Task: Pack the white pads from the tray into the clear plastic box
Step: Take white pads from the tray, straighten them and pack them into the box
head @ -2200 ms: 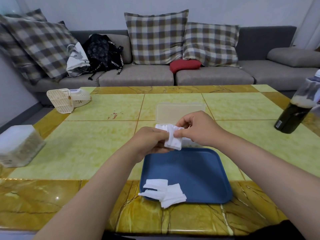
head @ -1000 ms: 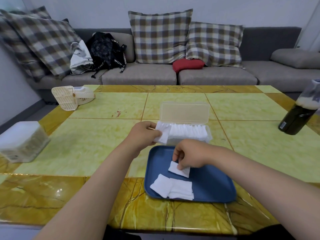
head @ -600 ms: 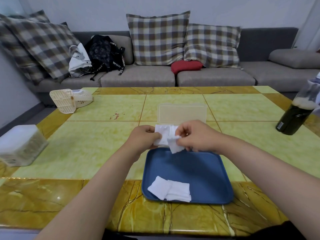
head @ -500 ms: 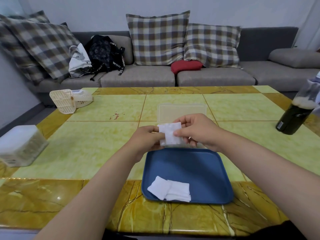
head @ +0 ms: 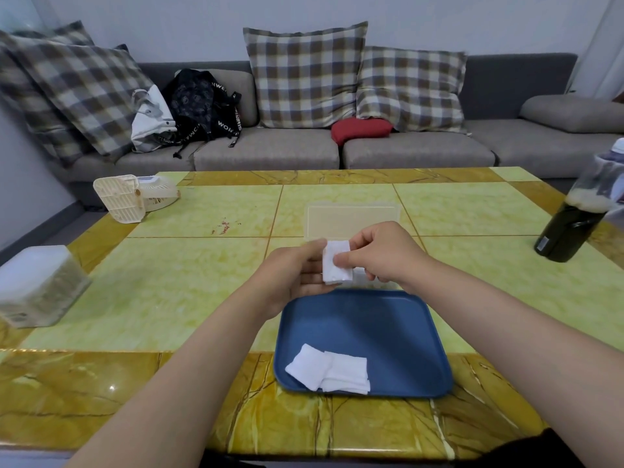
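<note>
I'm watching both hands meeting over the far edge of the blue tray [head: 405, 336], at about twelve o'clock from its centre. A second ago the right hand [head: 381, 255] was down in the tray plucking a pad off the pile; now it is holding that white pad [head: 335, 261] upright, thumb pinching it against the fingers, while the left hand [head: 290, 275] is cupping it from nine o'clock, fingertips steadying its edge. So one more pad is coming out of the tray and being squared up, I'd say, for slotting into the clear plastic box [head: 353, 220], whose raised lid is showing just beyond the hands; the box body is hidden behind them. Both forearms are reaching forward, converging, wrists level. Only a small overlapping heap of remaining pads [head: 329, 371] is lying at the tray's seven o'clock corner, so the packing looks to be nearing its end.
</note>
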